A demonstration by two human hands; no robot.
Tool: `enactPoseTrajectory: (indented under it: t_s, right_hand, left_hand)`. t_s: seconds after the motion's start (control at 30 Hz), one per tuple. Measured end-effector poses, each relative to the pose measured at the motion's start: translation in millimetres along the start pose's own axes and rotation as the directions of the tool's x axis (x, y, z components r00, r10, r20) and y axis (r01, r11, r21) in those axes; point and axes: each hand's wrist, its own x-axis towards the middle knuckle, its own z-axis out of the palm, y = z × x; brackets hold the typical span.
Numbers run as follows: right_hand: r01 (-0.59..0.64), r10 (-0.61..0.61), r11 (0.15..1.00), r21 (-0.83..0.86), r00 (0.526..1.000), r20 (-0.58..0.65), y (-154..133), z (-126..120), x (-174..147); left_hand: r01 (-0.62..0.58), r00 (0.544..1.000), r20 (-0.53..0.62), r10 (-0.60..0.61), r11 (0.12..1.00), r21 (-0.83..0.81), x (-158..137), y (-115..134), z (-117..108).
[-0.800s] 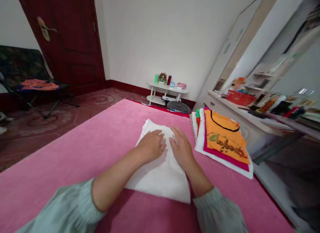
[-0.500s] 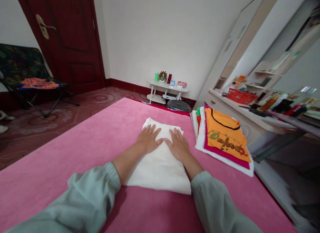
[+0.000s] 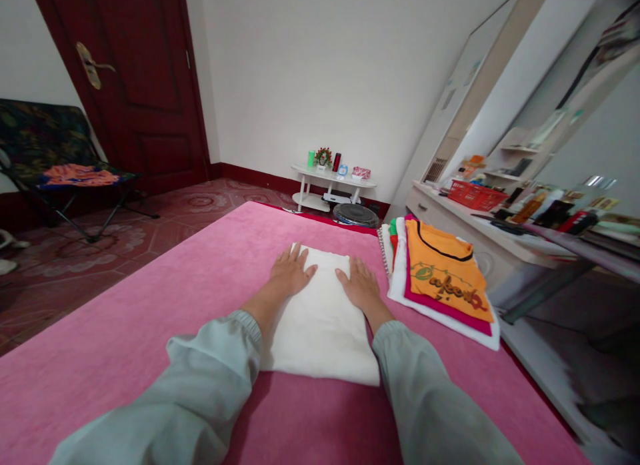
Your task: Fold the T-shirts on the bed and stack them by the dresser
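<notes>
A folded white cloth, perhaps a garment, lies flat on the pink bedspread in front of me. My left hand rests flat on its far left edge, thumb pointing inward. On the far right edge lies my right hand, fingers stretched forward and thumb apart. Both hands are open and press on the cloth without gripping it. To the right is a stack of folded clothes, topped by an orange T-shirt with printed lettering; magenta, white, red and green layers show under it.
Along the right side stands a white dresser holding a red basket and several bottles. A low white side table stands by the far wall. At the left, a folding chair with orange cloth sits near the dark red door.
My hands have moved apart, from near the cloth's middle, thumbs almost touching, out to its left and right edges. The far end of the cloth looks straighter.
</notes>
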Motion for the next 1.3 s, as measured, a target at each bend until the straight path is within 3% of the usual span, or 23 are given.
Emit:
enactPoseTrajectory:
  t_s: [0.33, 0.5, 0.57, 0.67, 0.7, 0.77, 0.83, 0.9, 1.07, 1.17, 1.23, 1.3]
  right_hand:
    - [-0.016, 0.015, 1.0, 0.026, 0.999, 0.043, 20.5, -10.8, -57.6]
    - [0.049, -0.05, 0.974, 0.222, 0.999, 0.0, 29.5, -17.3, -100.1]
    - [0.1, -0.064, 0.905, 0.413, 0.993, -0.1, 35.1, -19.8, -117.2]
    - [0.19, 0.015, 0.704, 0.684, 0.959, -0.283, 39.9, -27.7, -145.1]
    - [0.237, 0.012, 0.663, 0.711, 0.945, -0.326, 39.2, -31.4, -155.3]
    - [0.355, -0.132, 0.678, 0.643, 0.92, -0.368, 34.1, -39.5, -175.7]
    - [0.478, -0.363, 0.732, 0.486, 0.877, -0.315, 25.3, -46.2, -192.0]
    - [0.544, -0.492, 0.758, 0.36, 0.839, -0.231, 15.7, -50.0, -199.9]
    - [0.494, -0.44, 0.823, 0.28, 0.867, -0.234, -6.3, -55.6, -196.1]
    - [0.503, -0.442, 0.814, 0.29, 0.861, -0.252, -23.2, -64.5, -209.7]
    - [0.546, -0.519, 0.768, 0.336, 0.837, -0.173, -35.1, -71.2, -227.0]
    - [0.568, -0.625, 0.691, 0.446, 0.78, -0.025, -43.8, -78.1, -239.2]
  left_hand:
    - [0.024, 1.0, 0.0, -0.024, 0.999, 0.043, -71.4, -12.4, -14.3]
    - [-0.021, 1.0, 0.021, 0.02, 0.999, 0.039, -117.2, -15.8, -23.0]
    - [-0.056, 0.998, 0.04, 0.055, 0.998, 0.031, -137.8, -19.3, -26.7]
    - [-0.165, 0.985, 0.044, 0.165, 0.986, -0.011, -171.7, -26.2, -35.5]
    - [-0.224, 0.974, 0.031, 0.225, 0.974, -0.033, -183.1, -28.1, -39.4]
    - [-0.363, 0.932, -0.02, 0.363, 0.928, -0.077, -203.2, -29.5, -48.0]
    - [-0.472, 0.882, -0.085, 0.464, 0.874, -0.115, -216.4, -26.1, -55.5]
    - [-0.514, 0.857, -0.127, 0.499, 0.844, -0.152, -220.3, -18.2, -60.6]
    - [-0.518, 0.854, -0.126, 0.505, 0.848, -0.114, -205.6, 4.2, -72.5]
    - [-0.533, 0.846, -0.098, 0.524, 0.839, -0.108, -205.5, 3.6, -88.8]
    - [-0.531, 0.844, -0.02, 0.535, 0.831, -0.165, -212.6, -3.7, -100.0]
    - [-0.501, 0.839, 0.099, 0.535, 0.83, -0.244, -220.3, -11.8, -108.1]
